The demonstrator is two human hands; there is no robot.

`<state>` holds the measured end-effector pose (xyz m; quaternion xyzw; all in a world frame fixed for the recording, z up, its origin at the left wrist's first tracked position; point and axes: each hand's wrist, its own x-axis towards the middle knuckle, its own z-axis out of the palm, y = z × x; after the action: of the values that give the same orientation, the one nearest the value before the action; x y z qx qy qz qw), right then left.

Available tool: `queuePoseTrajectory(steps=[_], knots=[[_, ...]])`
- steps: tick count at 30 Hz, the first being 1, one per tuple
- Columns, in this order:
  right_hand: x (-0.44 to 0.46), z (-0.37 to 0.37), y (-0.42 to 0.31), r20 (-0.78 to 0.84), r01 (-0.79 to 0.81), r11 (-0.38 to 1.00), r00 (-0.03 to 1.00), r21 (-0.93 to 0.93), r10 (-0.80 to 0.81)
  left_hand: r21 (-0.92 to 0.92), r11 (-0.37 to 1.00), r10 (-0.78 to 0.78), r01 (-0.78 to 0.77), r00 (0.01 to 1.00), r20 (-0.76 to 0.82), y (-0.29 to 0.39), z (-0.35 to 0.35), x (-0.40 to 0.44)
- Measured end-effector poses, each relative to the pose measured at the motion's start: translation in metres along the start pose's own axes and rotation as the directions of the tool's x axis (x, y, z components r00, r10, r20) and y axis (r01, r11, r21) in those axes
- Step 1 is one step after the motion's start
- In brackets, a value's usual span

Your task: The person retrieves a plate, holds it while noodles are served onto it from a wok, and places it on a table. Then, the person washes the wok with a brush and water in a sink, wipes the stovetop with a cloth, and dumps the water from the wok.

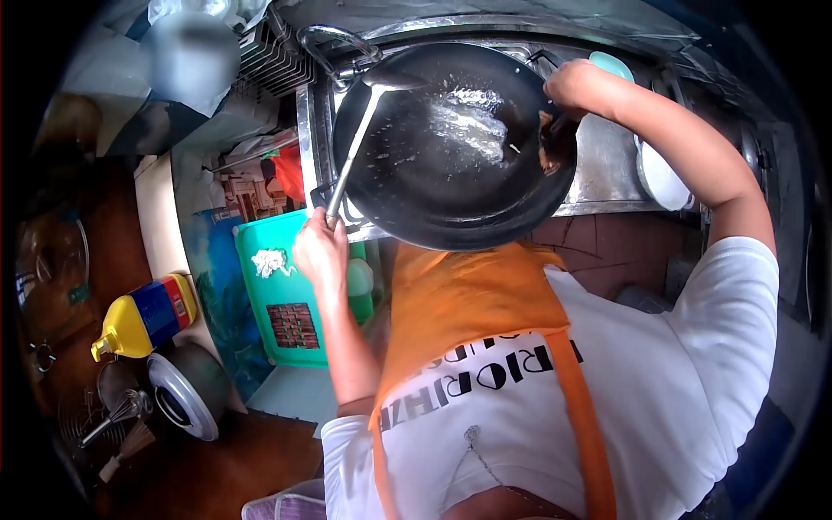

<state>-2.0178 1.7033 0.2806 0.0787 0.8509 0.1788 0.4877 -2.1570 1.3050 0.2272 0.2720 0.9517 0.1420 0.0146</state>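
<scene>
A large dark wok (407, 186) rests over the metal sink, its inside wet and shiny with bright glare in the middle. My left hand (319, 251) is closed round the pale handle of a long-handled ladle or spatula (357, 143), whose dark head lies against the wok's far left wall. Close to that hand is the wok's left handle. At the far right, my right hand (576, 87) has its fingers curled over the wok's rim beside the other handle (543, 59). The fingertips are partly hidden, and a brownish patch, perhaps a reflection, shows below them.
A curved tap (334, 39) stands behind the wok. On the right are a mint bowl (612, 64) and a white bowl (663, 178). A green tray (251, 247), a yellow pump bottle (130, 325), a lidded pot (182, 394) and a whisk (130, 406) are on the left.
</scene>
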Motion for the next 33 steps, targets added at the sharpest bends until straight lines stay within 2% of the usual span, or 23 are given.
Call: queuePoseTrajectory(steps=[2, 3, 4, 6, 7, 8, 9, 10, 11, 12, 13, 14, 16, 18, 20, 22, 24, 25, 27, 28, 30, 32, 33], knots=[[0.017, -0.006, -0.005, -0.159, -0.176, 0.983, 0.97, 0.05, 0.182, -0.01, 1.0, 0.004, -0.004, 1.0, -0.01, 0.0, 0.001, 0.0], [0.033, -0.002, -0.01, -0.216, -0.201, 0.979, 0.958, -0.028, 0.191, 0.016, 1.0, -0.005, 0.005, 1.0, 0.008, 0.0, 0.001, 0.0], [0.042, 0.0, -0.015, -0.342, -0.23, 0.972, 0.911, 0.046, 0.232, 0.025, 1.0, 0.005, -0.006, 1.0, 0.006, 0.0, 0.001, -0.001], [0.079, 0.011, -0.013, -0.533, -0.117, 0.984, 0.829, 0.137, 0.172, 0.046, 0.999, 0.028, -0.027, 1.0, -0.004, 0.001, 0.001, 0.0], [0.099, 0.011, -0.022, -0.562, -0.069, 0.867, 0.735, 0.494, 0.379, 0.053, 0.996, 0.068, -0.067, 0.997, -0.024, -0.001, 0.002, 0.0], [0.12, 0.011, -0.031, -0.503, 0.036, 0.633, 0.643, 0.773, 0.578, 0.053, 0.996, 0.077, -0.077, 0.997, -0.014, -0.002, 0.002, 0.0], [0.143, 0.015, -0.041, -0.589, 0.161, 0.649, 0.619, 0.743, 0.52, 0.062, 0.995, 0.073, -0.072, 0.997, -0.016, -0.002, 0.004, 0.001], [0.159, 0.017, -0.06, -0.638, 0.196, 0.664, 0.56, 0.722, 0.528, 0.071, 0.995, 0.07, -0.069, 0.997, -0.015, -0.003, 0.006, 0.001], [0.133, 0.007, -0.076, -0.727, 0.283, 0.783, 0.623, 0.554, 0.289, 0.065, 0.996, 0.063, -0.063, 0.998, -0.002, -0.004, 0.006, 0.001], [0.119, 0.004, -0.095, -0.769, 0.422, 0.711, 0.583, 0.562, 0.261, 0.06, 0.996, 0.062, -0.062, 0.998, -0.002, -0.005, 0.006, 0.003], [0.116, 0.001, -0.111, -0.708, 0.47, 0.626, 0.68, 0.622, 0.193, 0.054, 0.997, 0.061, -0.061, 0.998, 0.003, -0.007, 0.008, 0.003], [0.136, 0.018, -0.129, -0.76, 0.608, 0.527, 0.638, 0.594, 0.121, 0.048, 0.997, 0.059, -0.06, 0.998, 0.01, -0.009, 0.009, 0.002], [0.108, 0.029, -0.136, -0.75, 0.704, 0.428, 0.656, 0.567, -0.087, 0.058, 0.997, 0.044, -0.047, 0.998, 0.039, -0.01, 0.008, 0.002], [0.061, 0.023, -0.112, -0.51, 0.554, 0.504, 0.827, 0.663, -0.238, 0.071, 0.997, 0.026, -0.033, 0.996, 0.09, -0.01, 0.004, 0.002], [0.051, 0.034, -0.084, -0.446, 0.45, 0.651, 0.875, 0.612, -0.186, 0.078, 0.997, 0.019, -0.031, 0.989, 0.147, -0.017, 0.008, 0.006], [0.06, 0.05, -0.065, -0.515, 0.367, 0.745, 0.856, 0.557, -0.038, 0.087, 0.994, 0.045, -0.061, 0.985, 0.169, -0.017, 0.004, 0.008], [0.064, 0.057, -0.047, -0.486, 0.26, 0.755, 0.869, 0.602, 0.089, 0.109, 0.986, 0.105, -0.125, 0.979, 0.172, -0.012, -0.008, 0.009], [0.058, 0.057, -0.041, -0.505, 0.233, 0.738, 0.847, 0.634, 0.167, 0.196, 0.969, 0.113, -0.148, 0.977, 0.179, -0.01, -0.016, 0.009], [0.043, 0.057, -0.035, -0.551, 0.201, 0.713, 0.778, 0.672, 0.3, 0.242, 0.957, 0.095, -0.158, 0.962, 0.256, -0.001, -0.038, 0.011], [0.041, 0.06, -0.035, -0.6, 0.181, 0.762, 0.735, 0.622, 0.316, 0.263, 0.95, 0.086, -0.167, 0.952, 0.295, 0.002, -0.045, 0.011], [0.055, 0.062, -0.043, -0.553, 0.012, 0.826, 0.749, 0.563, 0.366, 0.321, 0.918, 0.107, -0.232, 0.925, 0.364, 0.0, -0.044, 0.013], [0.076, 0.079, -0.061, -0.591, 0.028, 0.839, 0.722, 0.544, 0.359, 0.392, 0.872, 0.122, -0.295, 0.904, 0.41, 0.004, -0.04, 0.015], [0.075, 0.084, -0.072, -0.565, 0.074, 0.788, 0.738, 0.611, 0.369, 0.379, 0.873, 0.131, -0.306, 0.897, 0.421, 0.004, -0.036, 0.014]])
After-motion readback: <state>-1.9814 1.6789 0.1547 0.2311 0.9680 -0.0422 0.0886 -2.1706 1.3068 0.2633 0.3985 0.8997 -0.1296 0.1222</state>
